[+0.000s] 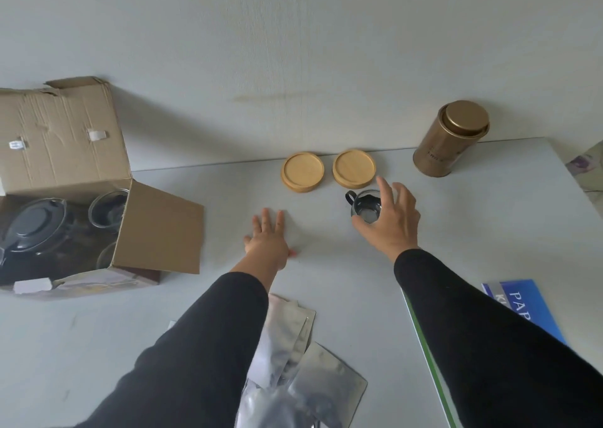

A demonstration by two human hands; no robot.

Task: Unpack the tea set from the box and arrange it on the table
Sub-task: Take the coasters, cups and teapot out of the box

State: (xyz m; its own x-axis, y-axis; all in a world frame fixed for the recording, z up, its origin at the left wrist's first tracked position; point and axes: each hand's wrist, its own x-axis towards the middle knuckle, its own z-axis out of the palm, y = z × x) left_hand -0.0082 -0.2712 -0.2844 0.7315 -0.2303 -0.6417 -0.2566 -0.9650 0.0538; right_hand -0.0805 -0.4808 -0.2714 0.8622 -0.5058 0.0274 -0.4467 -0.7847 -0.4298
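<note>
Head view: table [342,280], box [65,179] at left, flaps open.
Right hand [391,222]: fingers spread round glass cup [366,206], gripping rim from above, likely for setting down near coasters [328,170].
Left hand [269,236]: fingers straight, flat on table, apparently bracing.
Box contents: dark teapot [31,228], further glasses, not yet unpacked.
Tin [452,138]: upright, far right.

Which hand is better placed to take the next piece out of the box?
The left hand. It lies flat on the table, holds nothing, and is on the side of the open box, where the teapot waits. The right hand is busy around the glass cup.
</note>
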